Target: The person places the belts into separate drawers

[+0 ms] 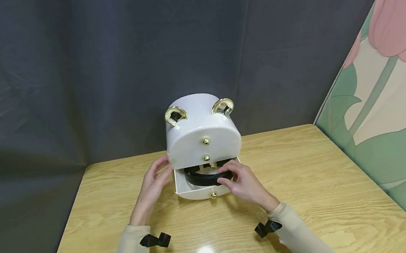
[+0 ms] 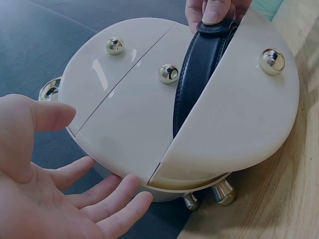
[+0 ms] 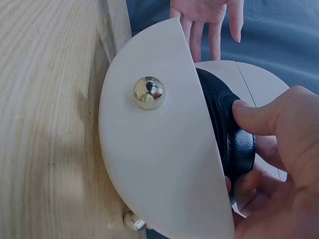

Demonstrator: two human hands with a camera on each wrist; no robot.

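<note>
A white rounded box [image 1: 201, 143] with gold ear-shaped rings and gold knobs stands on the table, its bottom drawer [image 1: 191, 194] pulled out. Over that drawer, a coiled black leather belt [image 2: 202, 74] with visible stitching sits partly inside. My right hand [image 1: 244, 184] pinches the belt at its right side, thumb on the outer face, as the right wrist view shows. My left hand [image 1: 152, 189] is at the box's left side, fingers spread and relaxed, fingertips right at the lower edge of its wall in the left wrist view. The drawer front hides the belt's lower part.
The wooden table [image 1: 301, 174] extends around the box. A dark grey curtain [image 1: 126, 68] hangs behind it, and a flowered cloth panel [image 1: 390, 102] rises along the right edge. Short gold feet [image 2: 224, 191] hold the box off the tabletop.
</note>
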